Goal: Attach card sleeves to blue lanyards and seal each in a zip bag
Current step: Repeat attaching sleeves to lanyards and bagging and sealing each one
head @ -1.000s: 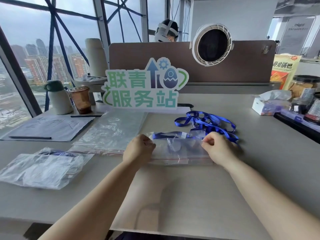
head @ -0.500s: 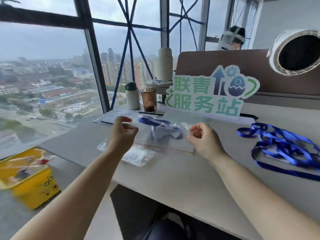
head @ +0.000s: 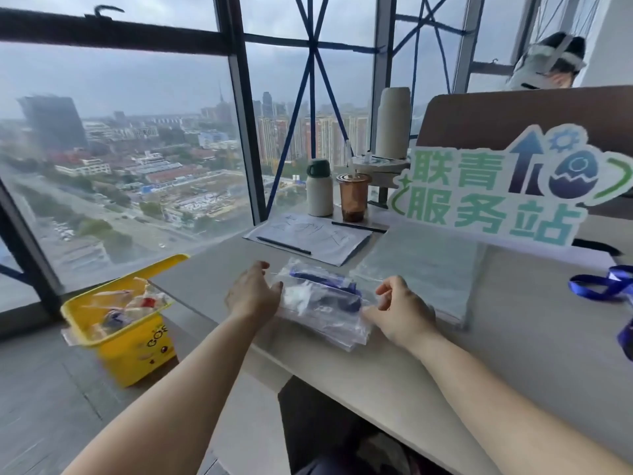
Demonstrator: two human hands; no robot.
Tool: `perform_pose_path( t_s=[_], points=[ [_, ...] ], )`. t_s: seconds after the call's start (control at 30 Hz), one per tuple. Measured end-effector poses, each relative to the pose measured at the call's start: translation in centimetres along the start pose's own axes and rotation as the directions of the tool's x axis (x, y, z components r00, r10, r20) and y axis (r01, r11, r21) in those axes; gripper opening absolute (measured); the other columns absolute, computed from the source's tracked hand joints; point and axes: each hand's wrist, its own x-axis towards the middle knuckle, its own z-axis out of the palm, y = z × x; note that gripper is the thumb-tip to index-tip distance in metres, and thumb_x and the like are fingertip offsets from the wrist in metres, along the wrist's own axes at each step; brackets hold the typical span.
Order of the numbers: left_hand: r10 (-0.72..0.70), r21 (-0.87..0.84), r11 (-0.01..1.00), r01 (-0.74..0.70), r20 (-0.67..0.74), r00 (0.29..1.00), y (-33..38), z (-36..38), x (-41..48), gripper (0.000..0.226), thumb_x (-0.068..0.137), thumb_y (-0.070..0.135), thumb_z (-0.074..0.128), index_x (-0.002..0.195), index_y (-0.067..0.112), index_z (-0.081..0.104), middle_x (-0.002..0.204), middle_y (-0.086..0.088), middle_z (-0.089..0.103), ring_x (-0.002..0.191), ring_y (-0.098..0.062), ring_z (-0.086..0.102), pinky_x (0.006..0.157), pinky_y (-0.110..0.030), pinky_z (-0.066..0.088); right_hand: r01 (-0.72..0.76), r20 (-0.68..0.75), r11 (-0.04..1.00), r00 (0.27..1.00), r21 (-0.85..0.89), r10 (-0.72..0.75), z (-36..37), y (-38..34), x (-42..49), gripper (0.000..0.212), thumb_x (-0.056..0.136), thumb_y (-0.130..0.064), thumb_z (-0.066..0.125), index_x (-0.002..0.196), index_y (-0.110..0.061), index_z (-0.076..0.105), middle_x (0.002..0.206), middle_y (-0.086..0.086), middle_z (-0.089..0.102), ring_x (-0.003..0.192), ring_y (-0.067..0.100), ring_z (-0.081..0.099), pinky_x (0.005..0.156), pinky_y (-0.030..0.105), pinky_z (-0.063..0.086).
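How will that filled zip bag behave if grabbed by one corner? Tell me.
Probably floppy: the zip bag is thin, wrinkled clear film, likely sagging round the blue lanyard inside. Probably light: mostly film and ribbon. It may slide, lying on other glossy bags near the edge of the table.

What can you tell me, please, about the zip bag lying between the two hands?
The zip bag is clear, crinkled plastic with a folded blue lanyard inside. It lies flat atop a small pile of similar bags near the table edge. The left hand touches its left end; the right hand is at its right end, grip unclear.
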Motion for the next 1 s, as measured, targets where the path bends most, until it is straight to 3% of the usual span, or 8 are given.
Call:
perform_pose_path(
  t_s=[0.23, 0.6, 0.87, 1.0],
  points=[
    [0.175, -0.031, 0.984, -0.178, -0.079, 0.981, 4.6, -1.5, -2.9, 0.043, 0.087, 0.035, 0.058, 0.128, 0.026, 0.048, 0.133, -0.006, 0.047, 0.123, -0.026, 0.039, 0.103, -0.038, 0.029, 0.05, -0.035, 0.997, 0.998, 0.063, -0.048, -2.9, 0.6, -0.1, 0.041, 0.078, -0.042, 0.069, 0.107, -0.022, 0.046, 0.095, -0.006, 0.055, 0.094, 0.02, 0.054, 0.085, 0.036, 0.044],
    [0.557, -0.218, 0.823, -0.525, 0.125, 0.821, 16.8, 5.5, -12.5, 0.037, 0.087, 0.036, 0.059, 0.123, 0.03, 0.051, 0.134, 0.003, 0.048, 0.124, -0.02, 0.04, 0.103, -0.035, 0.032, -0.118, -0.268, 0.989, 0.954, 0.084, 0.136, -14.1, 11.3, -6.2, 0.024, 0.081, -0.029, 0.069, 0.099, -0.022, 0.054, 0.094, -0.006, 0.058, 0.092, 0.017, 0.055, 0.083, 0.033, 0.046],
    [0.694, -0.305, 0.72, -0.623, 0.306, 0.652, 23.2, 12.2, -18.7, 0.038, 0.087, 0.037, 0.059, 0.123, 0.029, 0.052, 0.134, 0.002, 0.048, 0.126, -0.02, 0.04, 0.103, -0.034, 0.034, -0.314, -0.423, 0.944, 0.872, -0.097, 0.246, -20.6, 19.5, -12.5, 0.025, 0.084, -0.027, 0.066, 0.107, -0.018, 0.063, 0.113, -0.004, 0.063, 0.11, 0.018, 0.054, 0.092, 0.032, 0.044],
    [0.719, -0.3, 0.693, -0.655, 0.347, 0.602, 25.0, 14.5, -19.9, 0.037, 0.087, 0.039, 0.058, 0.123, 0.031, 0.052, 0.137, 0.006, 0.045, 0.128, -0.017, 0.038, 0.105, -0.032, 0.03, -0.332, -0.459, 0.898, 0.871, -0.288, 0.175, -21.2, 21.5, -13.3, 0.029, 0.081, -0.03, 0.068, 0.109, -0.021, 0.065, 0.114, -0.005, 0.065, 0.111, 0.019, 0.054, 0.09, 0.028, 0.038]
  ],
)
